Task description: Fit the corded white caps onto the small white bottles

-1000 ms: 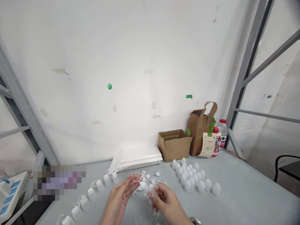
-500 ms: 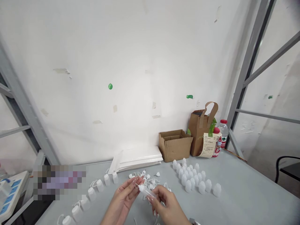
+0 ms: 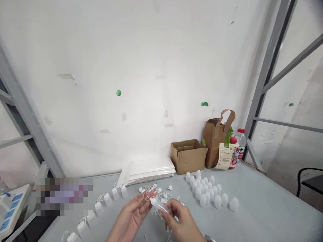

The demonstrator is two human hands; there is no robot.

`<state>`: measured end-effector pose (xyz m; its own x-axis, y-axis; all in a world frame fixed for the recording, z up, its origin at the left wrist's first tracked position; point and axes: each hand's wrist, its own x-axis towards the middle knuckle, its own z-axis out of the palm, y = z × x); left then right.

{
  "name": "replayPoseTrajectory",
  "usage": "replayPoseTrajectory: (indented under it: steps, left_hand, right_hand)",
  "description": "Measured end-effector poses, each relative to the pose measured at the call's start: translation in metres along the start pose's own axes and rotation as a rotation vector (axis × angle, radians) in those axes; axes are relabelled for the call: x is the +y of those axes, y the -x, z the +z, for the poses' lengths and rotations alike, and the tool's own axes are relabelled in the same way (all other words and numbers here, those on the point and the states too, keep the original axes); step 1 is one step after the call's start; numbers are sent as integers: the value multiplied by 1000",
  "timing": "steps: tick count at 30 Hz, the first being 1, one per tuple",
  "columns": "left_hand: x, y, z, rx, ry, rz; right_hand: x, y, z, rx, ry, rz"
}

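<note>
My right hand (image 3: 180,215) grips a small translucent squeeze bottle (image 3: 159,204) with a white nozzle pointing up and left. My left hand (image 3: 136,211) is just left of that nozzle, palm partly turned up and fingers curled together at the tips. A thin pale strand shows by its fingertips; whatever they pinch is too small to make out. Behind and below the hands lies a loose heap of white plug-like caps with cords (image 3: 165,195). To the left runs a line of small white cylinders with cord loops (image 3: 99,209).
Several frosted white egg-shaped domes (image 3: 210,191) stand at the right. At the back are a stack of white envelopes (image 3: 148,169), a cardboard box (image 3: 191,159), a brown paper bag (image 3: 212,144) and a clear bottle (image 3: 241,143). A power strip (image 3: 15,208) is at far left.
The bottle's nozzle has shifted slightly right, and my left fingers have opened out a little beside it. My right hand keeps its grip on the bottle.
</note>
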<state>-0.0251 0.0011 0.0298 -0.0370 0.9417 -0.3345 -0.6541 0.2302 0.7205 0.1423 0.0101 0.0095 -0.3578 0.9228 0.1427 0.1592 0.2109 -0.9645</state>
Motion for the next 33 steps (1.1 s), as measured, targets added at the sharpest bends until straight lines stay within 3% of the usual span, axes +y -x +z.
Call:
replayPoseTrajectory:
  steps: [11,33]
  left_hand:
    - [-3,0,1,38,128,-86]
    - [-9,-5,-1,104,113,-64]
  right_hand:
    - [2,2,5,-10,4,-26]
    - [4,2,6,3,0,-23]
